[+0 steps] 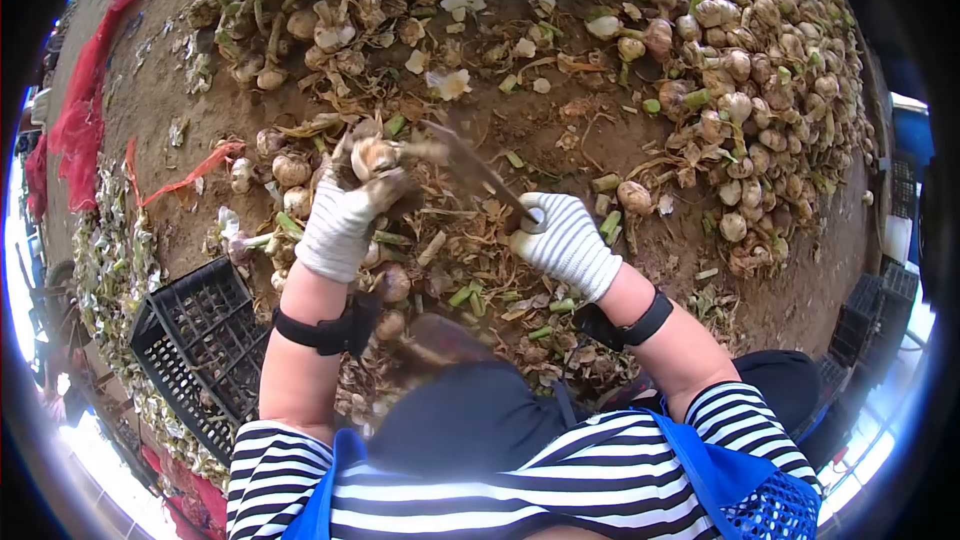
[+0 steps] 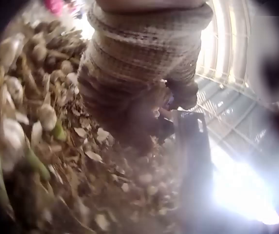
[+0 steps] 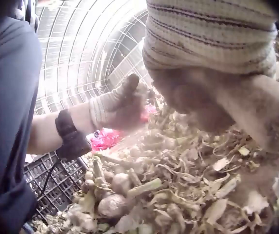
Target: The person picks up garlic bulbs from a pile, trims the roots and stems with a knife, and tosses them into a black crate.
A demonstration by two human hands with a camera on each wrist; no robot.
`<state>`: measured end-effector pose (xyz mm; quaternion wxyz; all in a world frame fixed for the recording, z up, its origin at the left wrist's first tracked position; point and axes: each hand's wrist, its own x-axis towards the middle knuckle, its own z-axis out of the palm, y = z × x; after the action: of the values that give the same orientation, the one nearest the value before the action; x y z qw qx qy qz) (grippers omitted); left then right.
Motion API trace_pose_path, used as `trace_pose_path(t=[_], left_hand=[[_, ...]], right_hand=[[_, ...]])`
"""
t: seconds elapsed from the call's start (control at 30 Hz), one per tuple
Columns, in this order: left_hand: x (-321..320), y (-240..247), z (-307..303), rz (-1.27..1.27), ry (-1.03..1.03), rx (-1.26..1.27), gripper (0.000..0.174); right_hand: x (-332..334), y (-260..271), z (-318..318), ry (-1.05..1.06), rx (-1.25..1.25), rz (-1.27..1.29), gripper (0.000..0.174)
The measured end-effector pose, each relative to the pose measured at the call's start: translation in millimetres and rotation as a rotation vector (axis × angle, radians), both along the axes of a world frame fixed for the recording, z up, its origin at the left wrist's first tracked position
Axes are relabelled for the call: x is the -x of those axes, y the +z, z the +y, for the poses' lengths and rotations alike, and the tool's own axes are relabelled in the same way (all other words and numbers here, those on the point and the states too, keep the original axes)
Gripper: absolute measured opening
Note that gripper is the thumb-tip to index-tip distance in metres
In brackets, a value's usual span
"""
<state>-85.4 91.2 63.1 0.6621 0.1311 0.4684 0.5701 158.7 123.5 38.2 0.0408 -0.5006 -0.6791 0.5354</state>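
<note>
In the head view my gloved left hand [image 1: 343, 215] grips a garlic bulb [image 1: 374, 158], its cut side and blurred stem pointing right. My right hand [image 1: 566, 243], in a striped white glove, holds a knife [image 1: 482, 172] by its handle end. The long blade slants up and left, its tip close to the bulb's stem. In the left wrist view the dark flat blade [image 2: 192, 146] stands just beside the left glove [image 2: 139, 63], whose fingers are soiled brown. The right wrist view shows the right glove [image 3: 212, 44] with curled fingers; the knife is hidden there.
A large garlic heap [image 1: 770, 110] lies at the right, another pile [image 1: 330, 30] at the top left. Trimmed stems and dry skins litter the soil around the hands. A black plastic crate [image 1: 205, 325] stands left of the left forearm; red netting [image 1: 85, 130] lies beyond.
</note>
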Motion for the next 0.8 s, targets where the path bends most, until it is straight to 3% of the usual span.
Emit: trace_pose_path(t=[0.03,0.1,0.17,0.23,0.3,0.33,0.37,0.43,0.5,0.53,0.57,0.63,0.67,0.7,0.77,0.8], left_hand=[[-2.4,8.8,-6.5,0.020,-0.164,0.043,0.034],[4.7,-13.6,-19.2,-0.048,-0.194,0.066,0.053],[-19.6,10.5,-12.2,-0.034,-0.168,-0.016,0.053],[-27.5,14.6,-2.4,-0.103,-0.178,0.021,0.057],[-18.1,4.6,-14.2,0.113,-0.229,0.015,0.054],[-16.8,4.0,-11.3,0.237,-0.279,0.079,0.043],[-19.7,0.4,-11.5,0.225,-0.292,0.083,0.043],[-25.9,-6.1,-10.9,0.570,-0.189,-0.012,0.028],[-28.9,-4.0,-14.9,0.623,-0.086,-0.057,0.020],[-23.7,-8.0,-19.4,0.878,-0.050,-0.235,0.018],[-20.8,-6.2,-19.8,1.129,-0.012,-0.423,0.017],[-5.3,3.0,-4.7,0.906,0.134,-0.503,0.015],[10.7,17.6,10.2,0.992,-0.017,-0.185,0.017],[9.3,29.3,36.0,0.643,0.020,-0.033,0.038],[-15.5,63.8,67.2,0.092,-0.134,-0.417,0.074],[-9.1,65.2,84.8,-0.144,-0.327,-0.549,0.072]], right_hand=[[3.7,12.2,5.2,0.060,0.013,-0.057,0.022],[6.6,19.9,8.5,0.087,-0.019,-0.116,0.023],[-0.6,9.3,2.2,0.023,-0.195,0.043,0.015],[-3.6,5.7,2.5,0.055,-0.211,0.002,0.018],[0.8,3.5,4.1,0.086,-0.186,-0.075,0.017],[7.2,14.9,11.6,0.170,-0.070,-0.191,0.024],[6.5,6.2,7.7,0.138,-0.109,-0.168,0.022],[9.9,25.2,10.7,0.165,-0.150,-0.215,0.022],[8.3,20.2,10.6,0.169,-0.132,-0.244,0.023],[6.5,16.5,9.5,0.169,-0.113,-0.272,0.024],[-0.1,10.4,13.5,0.310,-0.028,-0.454,0.029],[-31.0,-36.3,-2.0,0.322,-0.019,-0.542,0.038],[-28.5,-38.2,1.9,0.324,-0.023,-0.535,0.038],[-28.2,-38.9,-1.2,0.182,0.084,-0.497,0.041],[-24.1,-45.5,-4.1,-0.007,0.178,-0.410,0.045],[-22.5,-50.6,-3.3,-0.077,0.145,-0.293,0.043]])
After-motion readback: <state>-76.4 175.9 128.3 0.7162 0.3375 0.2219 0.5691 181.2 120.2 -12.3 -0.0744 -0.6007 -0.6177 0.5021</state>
